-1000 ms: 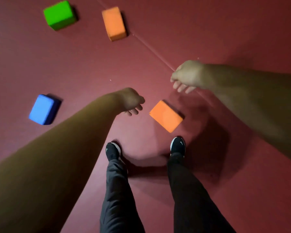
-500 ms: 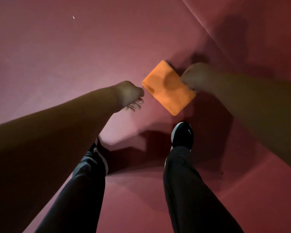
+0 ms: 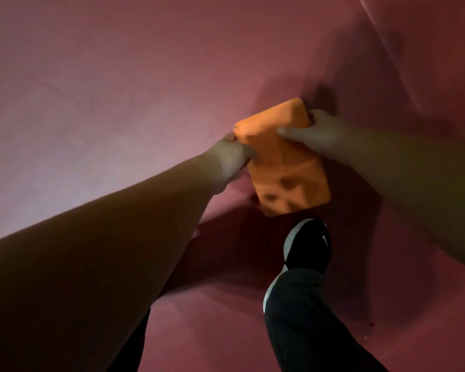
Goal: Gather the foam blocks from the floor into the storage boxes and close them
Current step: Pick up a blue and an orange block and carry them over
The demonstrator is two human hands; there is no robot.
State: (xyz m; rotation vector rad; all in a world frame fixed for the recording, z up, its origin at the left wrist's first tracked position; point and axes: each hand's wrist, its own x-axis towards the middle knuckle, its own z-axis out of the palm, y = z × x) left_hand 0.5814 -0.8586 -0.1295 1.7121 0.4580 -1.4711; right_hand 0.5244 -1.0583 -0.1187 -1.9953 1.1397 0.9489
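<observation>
Fingers [image 3: 290, 132] of left hand [image 3: 226, 159] and right hand [image 3: 318, 136] clamp the orange block [image 3: 285, 173], tips hidden.

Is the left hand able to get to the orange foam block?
Yes, it looks so: the left hand grips the orange foam block on one side, the right hand holds the opposite side, and nothing blocks either hand.

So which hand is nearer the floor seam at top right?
Right. The right hand grips the orange block on the side toward the floor seam; left hand grips its opposite edge, farther off.
</observation>
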